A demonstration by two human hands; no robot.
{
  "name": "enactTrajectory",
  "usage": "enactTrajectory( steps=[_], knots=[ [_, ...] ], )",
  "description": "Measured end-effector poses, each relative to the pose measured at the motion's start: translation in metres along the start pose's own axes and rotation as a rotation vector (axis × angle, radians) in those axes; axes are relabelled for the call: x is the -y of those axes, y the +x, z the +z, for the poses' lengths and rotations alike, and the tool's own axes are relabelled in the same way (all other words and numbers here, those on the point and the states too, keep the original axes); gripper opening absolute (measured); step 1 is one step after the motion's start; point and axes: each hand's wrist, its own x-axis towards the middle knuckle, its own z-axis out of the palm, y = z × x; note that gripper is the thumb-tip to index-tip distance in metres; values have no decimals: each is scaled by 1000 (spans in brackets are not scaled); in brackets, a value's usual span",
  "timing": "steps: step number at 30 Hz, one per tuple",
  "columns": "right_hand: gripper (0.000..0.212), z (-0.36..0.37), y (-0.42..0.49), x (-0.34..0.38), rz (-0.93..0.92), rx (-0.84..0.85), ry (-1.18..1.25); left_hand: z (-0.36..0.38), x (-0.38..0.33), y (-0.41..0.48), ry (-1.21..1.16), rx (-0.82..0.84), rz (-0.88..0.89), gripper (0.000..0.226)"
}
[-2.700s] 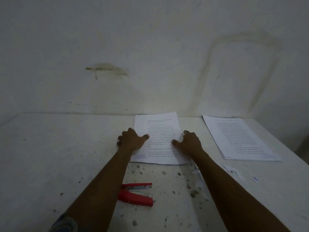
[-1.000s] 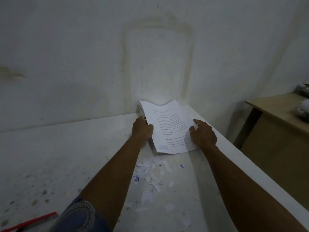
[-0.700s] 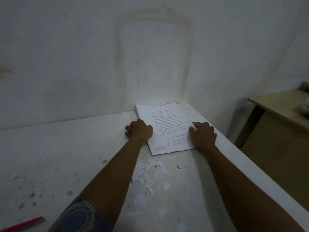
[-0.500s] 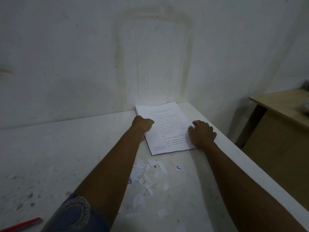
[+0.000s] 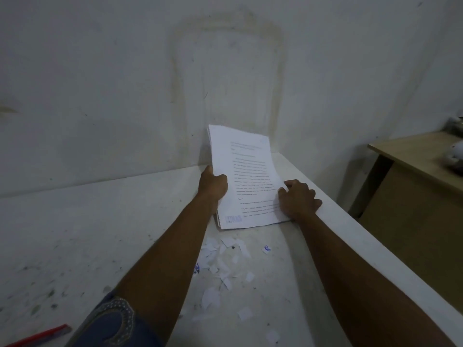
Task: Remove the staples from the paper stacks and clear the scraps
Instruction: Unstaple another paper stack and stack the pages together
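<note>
Centre frame: left hand [image 5: 213,186] grips the stack [image 5: 244,179], tilting it up; right hand [image 5: 298,200] lies flat on its corner. Scraps [image 5: 220,266] below remain uncleared; staples not discernible.

Dim, grey-green interior light; soft arm shadows fall on the tabletop [image 5: 75,234]; wide-angle bending and blur at frame edges.
</note>
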Motion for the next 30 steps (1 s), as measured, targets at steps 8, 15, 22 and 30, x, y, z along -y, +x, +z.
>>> enactTrajectory(
  steps=[8, 15, 22, 30],
  knots=[
    [30, -23, -54, 62, -102, 17, 700, -82, -54, -50, -37, -84, 297, 18],
    [27, -49, -139, 159, -484, 113, 941, -196, -61, -114, -21, -277, 457, 23],
    [27, 0, -229, 216, -634, 189, 953, -286, -23, -147, -50, -503, 418, 31],
    [25, 53, -268, 215, -605, 283, 834, -318, 44, -147, -31, -510, 208, 49]
  ],
)
